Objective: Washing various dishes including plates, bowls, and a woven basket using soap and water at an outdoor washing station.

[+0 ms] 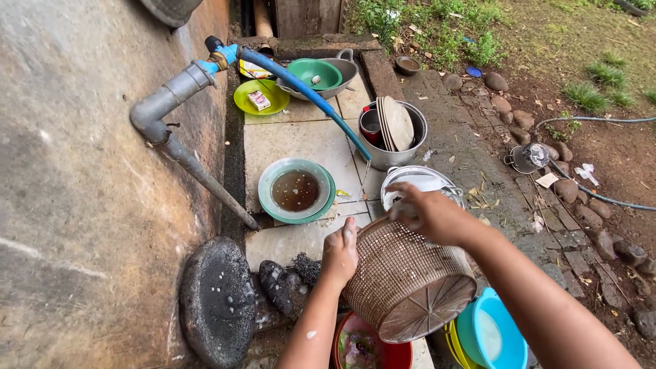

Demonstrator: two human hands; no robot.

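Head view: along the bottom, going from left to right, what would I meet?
Black stone slab → left hand → brown basket → blue bowl.

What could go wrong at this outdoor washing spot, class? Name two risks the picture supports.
1. The brown basket is tilted between the left hand and right hand; wet, it might slip onto the red bowl below.
2. The plates stand on edge in the metal pot and might topple if bumped.

Basket (406, 280) right of grinding stone (217, 301)
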